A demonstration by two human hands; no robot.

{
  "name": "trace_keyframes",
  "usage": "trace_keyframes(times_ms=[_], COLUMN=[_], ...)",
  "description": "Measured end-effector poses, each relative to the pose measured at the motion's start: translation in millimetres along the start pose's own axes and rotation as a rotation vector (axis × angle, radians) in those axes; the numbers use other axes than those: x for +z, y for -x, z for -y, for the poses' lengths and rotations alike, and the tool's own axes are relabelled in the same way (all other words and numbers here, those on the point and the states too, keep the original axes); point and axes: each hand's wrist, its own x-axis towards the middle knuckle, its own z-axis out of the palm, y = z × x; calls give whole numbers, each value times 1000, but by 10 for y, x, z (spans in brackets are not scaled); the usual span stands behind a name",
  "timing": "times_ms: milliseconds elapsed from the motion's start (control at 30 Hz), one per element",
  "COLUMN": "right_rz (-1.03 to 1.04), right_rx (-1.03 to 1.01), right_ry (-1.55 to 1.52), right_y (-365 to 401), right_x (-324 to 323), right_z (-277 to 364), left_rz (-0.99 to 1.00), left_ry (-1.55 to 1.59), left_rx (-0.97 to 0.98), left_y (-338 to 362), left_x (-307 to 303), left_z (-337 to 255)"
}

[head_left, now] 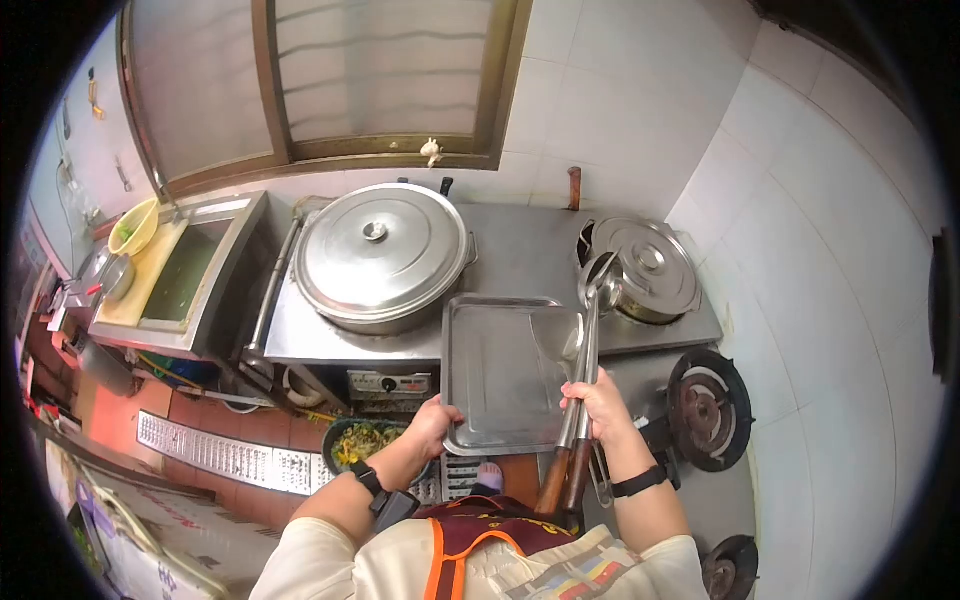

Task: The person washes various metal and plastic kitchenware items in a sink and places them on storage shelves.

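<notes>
My left hand (435,424) grips the lower left edge of a rectangular metal tray (495,370), thumb over the rim. The tray is held in front of me, overlapping the steel counter's front edge. My right hand (600,402) is closed around a bundle of long-handled utensils beside the tray's right side. Among them are a wok spatula (553,335), whose broad blade lies over the tray, and a ladle (600,275) pointing away from me. Their brown wooden handles (565,480) come back toward my apron. The right fingertips are partly hidden behind the metal shafts.
A large lidded pot (380,250) stands on the steel counter (515,240), left of the tray. Further right is a smaller lidded pot (650,262). Gas burners (708,408) line the right side. A sink (185,275) is at left; a bin of food scraps (365,440) sits on the floor.
</notes>
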Motion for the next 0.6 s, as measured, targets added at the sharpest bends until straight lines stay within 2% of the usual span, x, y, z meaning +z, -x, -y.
trace_keyframes(times_ms=[133, 333, 467, 600], right_rz=[-2, 62, 79, 54], right_rx=[13, 54, 59, 64], right_ry=[54, 132, 177, 168], right_y=[-626, -1510, -2036, -2523], right_x=[-145, -184, -61, 78], right_z=[130, 406, 475, 350], left_rz=[64, -60, -156, -217], left_ry=[28, 35, 91, 61], left_rx=[3, -57, -129, -78], left_y=[-728, -1743, -2065, -2455], left_x=[308, 552, 689, 705], left_z=[-105, -258, -515, -748])
